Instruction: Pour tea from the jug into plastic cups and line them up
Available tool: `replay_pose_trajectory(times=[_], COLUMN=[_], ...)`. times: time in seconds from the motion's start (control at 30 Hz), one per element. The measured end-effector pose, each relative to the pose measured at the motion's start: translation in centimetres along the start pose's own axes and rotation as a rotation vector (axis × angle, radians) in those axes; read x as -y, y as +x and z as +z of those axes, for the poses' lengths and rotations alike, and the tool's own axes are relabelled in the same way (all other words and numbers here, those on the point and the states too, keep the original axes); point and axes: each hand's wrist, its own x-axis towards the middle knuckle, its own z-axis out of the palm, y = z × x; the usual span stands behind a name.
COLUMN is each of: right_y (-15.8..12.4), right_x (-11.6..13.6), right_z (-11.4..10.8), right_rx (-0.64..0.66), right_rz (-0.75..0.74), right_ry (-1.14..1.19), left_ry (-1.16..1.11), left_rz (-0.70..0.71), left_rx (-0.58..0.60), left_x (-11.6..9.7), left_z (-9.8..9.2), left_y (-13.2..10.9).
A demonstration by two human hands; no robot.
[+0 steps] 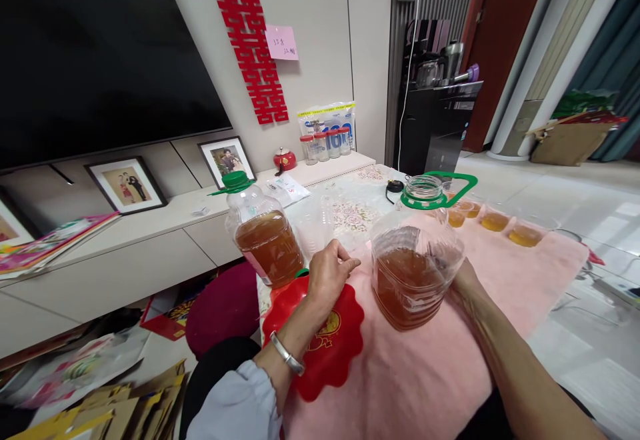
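My left hand (330, 268) hovers above a red scalloped tray (345, 360), fingers curled and thumb pressed to the forefinger. What the pinch holds, if anything, is too small to make out. In front of my right arm stands a clear plastic jug (410, 293), uncapped, with a green handle (463, 183) at its neck and amber-brown liquid inside. My right hand (457, 280) is at the jug's far right side, its fingers mostly hidden behind the plastic. A second jug (270, 247) of similar liquid, capped in green, stands left of my left hand.
Small clear cups of yellow liquid (525, 233) stand on the pink cloth (540, 267) at right. A clear plastic container (315, 223) and a black coiled item (395, 187) lie farther back. Red-lidded jars (323, 148) and picture frames (125, 187) line the cabinet. A maroon stool (220, 313) is at left.
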Motion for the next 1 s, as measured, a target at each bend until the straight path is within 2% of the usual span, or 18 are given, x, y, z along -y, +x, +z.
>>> replay_pose_trajectory(times=[0.23,0.5,0.73,0.87,1.0], right_y=[-0.2,-0.3,0.1,0.1,0.2], right_x=[0.1,0.1,-0.2,0.0,0.2], right_z=[0.2,0.4,0.1,-0.1,-0.2], right_rx=[-0.019,-0.01,-0.021,-0.018,0.0], right_rz=[0.012,-0.024,-0.037,-0.036,-0.044], right_ry=[-0.018,-0.021,-0.024,-0.019,-0.008], left_ry=[0.06,0.006,-0.012,0.053,0.147], left_rz=[0.056,0.111,0.123,0.079,0.016], left_rx=[-0.048,-0.102,-0.119,-0.053,0.009], left_x=[-0.6,-1.5,-2.1,-1.0,1.2], left_z=[-1.3,-2.7,-5.7,-7.5,-7.8], left_y=[-0.3,-0.4,-2.2,-4.6,-6.9])
